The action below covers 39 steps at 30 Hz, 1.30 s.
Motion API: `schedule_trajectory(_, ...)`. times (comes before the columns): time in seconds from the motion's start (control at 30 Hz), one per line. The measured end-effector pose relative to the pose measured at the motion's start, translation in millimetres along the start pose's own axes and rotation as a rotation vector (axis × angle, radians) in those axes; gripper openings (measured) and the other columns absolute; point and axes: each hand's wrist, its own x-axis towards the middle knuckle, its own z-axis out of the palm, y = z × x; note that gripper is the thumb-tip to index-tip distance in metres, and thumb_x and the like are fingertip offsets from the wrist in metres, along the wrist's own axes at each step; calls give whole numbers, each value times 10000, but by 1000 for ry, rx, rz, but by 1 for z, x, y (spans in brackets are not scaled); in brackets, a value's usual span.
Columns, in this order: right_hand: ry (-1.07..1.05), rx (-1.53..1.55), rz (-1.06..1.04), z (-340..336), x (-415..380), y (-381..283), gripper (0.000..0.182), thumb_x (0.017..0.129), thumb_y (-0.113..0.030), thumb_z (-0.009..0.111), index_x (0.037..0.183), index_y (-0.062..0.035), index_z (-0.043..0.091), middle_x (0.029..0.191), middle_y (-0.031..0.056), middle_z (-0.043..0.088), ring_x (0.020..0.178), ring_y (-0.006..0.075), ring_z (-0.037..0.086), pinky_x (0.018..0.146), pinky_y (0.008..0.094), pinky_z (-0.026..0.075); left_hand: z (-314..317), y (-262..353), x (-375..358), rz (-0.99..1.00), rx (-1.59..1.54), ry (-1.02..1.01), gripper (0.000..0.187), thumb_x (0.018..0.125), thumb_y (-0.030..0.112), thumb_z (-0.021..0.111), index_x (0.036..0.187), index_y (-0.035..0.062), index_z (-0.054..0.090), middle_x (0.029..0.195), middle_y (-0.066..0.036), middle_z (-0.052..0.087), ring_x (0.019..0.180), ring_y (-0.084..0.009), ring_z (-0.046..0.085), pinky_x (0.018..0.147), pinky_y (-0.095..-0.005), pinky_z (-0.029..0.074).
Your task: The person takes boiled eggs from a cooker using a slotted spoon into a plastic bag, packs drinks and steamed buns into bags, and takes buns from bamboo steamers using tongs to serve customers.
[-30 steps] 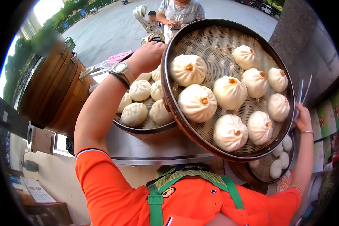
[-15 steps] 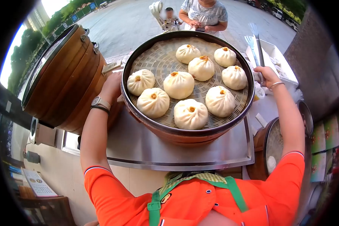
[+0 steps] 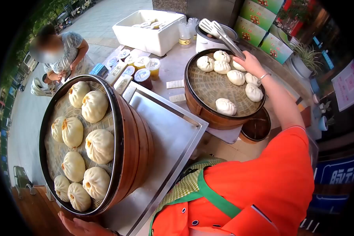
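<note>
My right hand (image 3: 249, 65) grips a pair of metal tongs (image 3: 226, 39) above the far side of the right bamboo steamer (image 3: 202, 109). Several white pleated buns (image 3: 254, 93) lie on its woven mat, mostly toward the far and right edges, with a single one near the front. At the lower left, my left hand (image 3: 81, 227) is open, its fingers stretched out just below the rim of the left bamboo steamer (image 3: 136, 147). That stack's top tier carries several larger buns (image 3: 99, 146) with orange-brown filling at their tips.
Lidded drink cups (image 3: 154, 69) stand behind the metal tray (image 3: 166, 114). Farther back are a white foam box (image 3: 145, 33) and a white cooker (image 3: 208, 42). A customer (image 3: 68, 51) stands beyond the left steamer. Green printed boxes (image 3: 257, 15) are stacked at the right rear.
My view has turned right, bringing the second steamer in. The tongs in my right hand have swung over it. My left hand has left the steamer's far-left side and is now lower, fingers extended.
</note>
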Motion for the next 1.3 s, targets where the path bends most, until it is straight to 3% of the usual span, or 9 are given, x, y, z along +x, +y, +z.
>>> schedule_trajectory(0.23,-143,-388,-121,25,-18,63,551,757,-485,614,991,1,501,916,179,592,849,314,593,720,391,478,35,124,-13,278,-83,163,211,915,71,414,1078,-46,481,1123,-217,544,1076,-385,514,929,-473,399)
schedule_trajectory(0.57,-236,-405,-430,47,43,83,498,759,-470,600,941,-12,528,863,152,605,789,305,607,677,398,483,48,207,-33,245,-73,-23,232,908,43,406,1129,-21,436,1136,-201,534,1091,-385,495,955,-485,378)
schedule_trajectory(0.7,-486,-166,-307,41,84,87,501,819,-481,535,793,17,585,756,180,605,750,323,590,657,407,456,47,225,-38,179,-94,-74,302,850,-31,392,1149,1,422,1140,-200,498,1103,-450,456,936,-523,373)
schedule_trajectory(0.77,-747,-40,77,22,89,75,464,840,-452,532,760,2,576,724,170,609,688,343,574,643,410,452,47,229,-40,219,-109,-74,241,901,26,402,1139,-10,421,1159,-215,510,1112,-395,475,981,-481,350)
schedule_trajectory(0.87,-791,177,183,24,87,88,441,828,-437,551,788,2,569,751,171,618,728,324,590,657,398,458,47,227,-40,246,-108,-86,311,845,-35,393,1153,-4,419,1141,-210,498,1085,-435,476,928,-519,382)
schedule_trajectory(0.9,-789,178,180,25,84,88,441,828,-437,551,788,2,569,751,171,618,728,324,590,657,398,458,48,226,-39,255,-122,-93,310,844,-34,394,1151,-4,420,1140,-213,498,1083,-435,477,925,-518,384)
schedule_trajectory(0.97,-416,-176,-371,26,69,86,409,815,-416,570,801,-7,558,739,160,609,743,314,592,658,393,461,49,225,-38,231,-129,-99,311,842,-34,396,1150,-4,420,1139,-215,498,1081,-434,478,923,-517,386)
schedule_trajectory(1.13,-269,-471,-545,24,49,73,494,732,-429,637,1027,-56,504,813,124,578,748,303,588,653,399,476,47,216,-37,203,-145,-144,328,838,-31,398,1165,0,410,1138,-217,498,1074,-430,483,919,-510,389)
schedule_trajectory(1.3,-106,-422,-722,30,29,73,467,724,-436,648,948,-46,520,781,110,585,706,278,605,618,379,496,49,209,-42,184,-178,-151,350,842,-31,396,1190,6,392,1160,-221,484,1090,-424,471,929,-509,378)
